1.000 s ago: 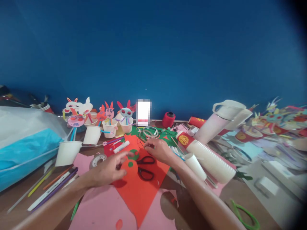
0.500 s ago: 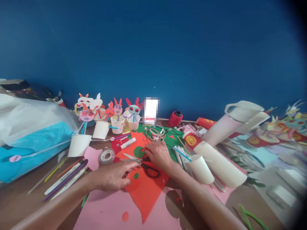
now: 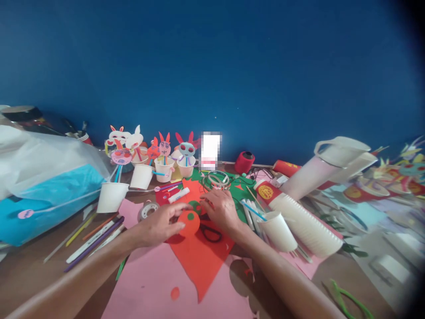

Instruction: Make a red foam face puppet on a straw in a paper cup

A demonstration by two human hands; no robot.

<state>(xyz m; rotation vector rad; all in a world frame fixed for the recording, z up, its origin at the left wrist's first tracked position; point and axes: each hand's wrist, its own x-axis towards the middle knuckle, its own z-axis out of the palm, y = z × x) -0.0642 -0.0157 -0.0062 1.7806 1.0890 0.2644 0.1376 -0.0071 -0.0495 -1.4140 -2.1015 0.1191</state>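
Observation:
An orange-red paper disc with a small green dot is held at its left edge by my left hand, thumb below and fingers above. My right hand is bent over a green paper circle, its fingertips at the circle's right side; whether they grip it cannot be made out. Black-handled scissors lie below my right hand, their blades mostly hidden. Under both hands spreads a pointed orange-red sheet, on top of pink paper.
Paper cups with rabbit figures stand at the back. A tape roll and pens lie left. To the right are a tipped cup stack, a cup with a blue straw and a white pitcher.
My left hand has taken hold of the orange-red disc and raised it slightly, so it now covers part of the scissors. My right hand has stayed nearly in place. The view has shifted slightly.

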